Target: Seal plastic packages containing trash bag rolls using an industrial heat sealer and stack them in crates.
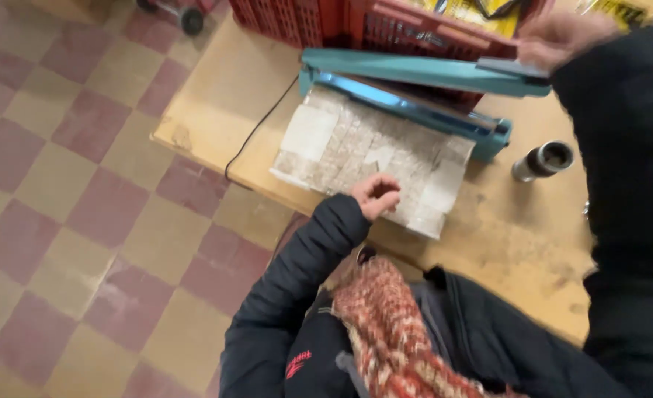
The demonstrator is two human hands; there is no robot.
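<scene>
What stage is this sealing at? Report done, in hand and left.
Done: the clear bag of pale blocks lies flat on the wooden table, its far edge at the sealer's jaw.
In hand: the left hand rests on the bag's near edge; the right hand, blurred, is at the handle end of the teal heat sealer.
Left: the sealer arm stands raised, so it is not yet pressed down.

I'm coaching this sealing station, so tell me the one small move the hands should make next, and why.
Probably press the sealer arm down with the right hand. That hand already rests on the raised arm's handle end, the bag lies with its far edge at the sealing bar, and the left hand rests on its near edge. Whether the edge sits fully across the bar is hard to tell.
</scene>
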